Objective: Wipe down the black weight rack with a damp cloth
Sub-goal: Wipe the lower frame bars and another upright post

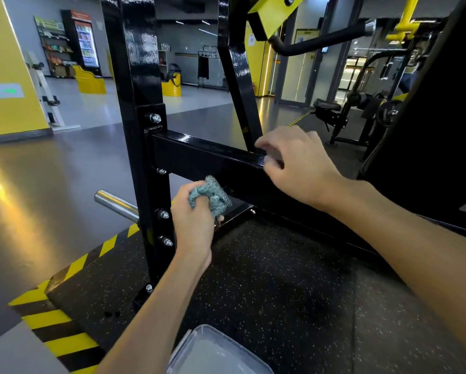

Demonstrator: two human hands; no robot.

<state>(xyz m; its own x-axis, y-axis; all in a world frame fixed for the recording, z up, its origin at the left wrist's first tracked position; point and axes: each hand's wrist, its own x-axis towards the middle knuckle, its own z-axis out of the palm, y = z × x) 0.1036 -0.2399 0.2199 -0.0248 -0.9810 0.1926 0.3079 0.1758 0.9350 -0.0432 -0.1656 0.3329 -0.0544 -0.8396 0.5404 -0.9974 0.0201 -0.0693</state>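
Cloth (211,195), blue-grey and bunched into a wad, sits in the left hand (194,222). The fingers are curled tight round it, and the wad pokes out above the knuckles. It lies against, or just short of, the lower edge of the crossbar (207,155) of the black weight rack (141,63); contact cannot be made out.

The bar is just above and ahead of that hand. Its long axis runs from the upright post (151,201), immediately to the hand's left, away to the right and down towards the person.

The right hand (296,168) is further along the same bar, up and to the right of the left hand, over the top edge. Its fingers are bent and blurred, so I cannot tell whether they grip the bar, rest on it or hover; it holds nothing else.

The left hand is the nearer to the bar's post end and carries the cloth, so the wiping falls to it. A stroke along the bar would probably travel rightward from the post towards the right hand, which looks placed to steady the body.

Bolts (164,214) stud the post just left of the left hand and may snag the cloth. A chrome peg (113,202) juts out beyond the post, further left. A clear plastic tub (218,352) sits below the left forearm, close to the person.
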